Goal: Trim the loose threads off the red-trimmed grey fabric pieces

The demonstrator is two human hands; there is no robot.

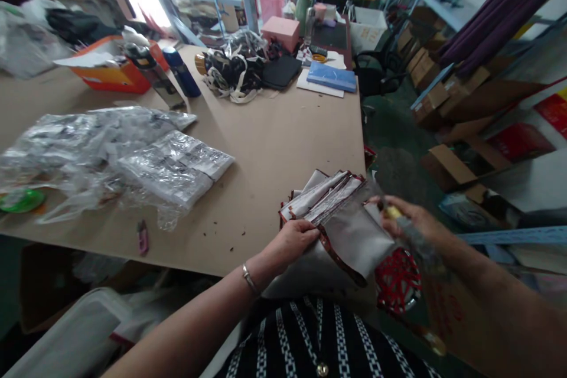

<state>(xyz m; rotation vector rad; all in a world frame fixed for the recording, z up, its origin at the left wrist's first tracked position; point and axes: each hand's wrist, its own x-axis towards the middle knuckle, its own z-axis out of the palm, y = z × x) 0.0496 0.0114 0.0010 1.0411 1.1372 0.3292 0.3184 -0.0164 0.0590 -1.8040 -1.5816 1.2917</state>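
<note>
At the lower centre of the frame, the left hand (pixel 297 237), a bracelet (pixel 250 277) on its wrist, grips a stack of grey-white pieces (pixel 352 229) edged in reddish brown, thumb on top; the stack lies partly on the near right corner of the brown table (pixel 270 136) and partly hangs over its edge; right of it, the blurred right hand (pixel 410 218) is curled round a small yellow thing (pixel 392 211), close to the side of the top piece, though whether it also pinches that piece I cannot tell; red strips (pixel 397 280) lie bundled below this hand; pink snips (pixel 142 238) rest at lower left, below clear plastic packets (pixel 177 162); a blue folder (pixel 331 77) lies at upper centre-right.
</note>
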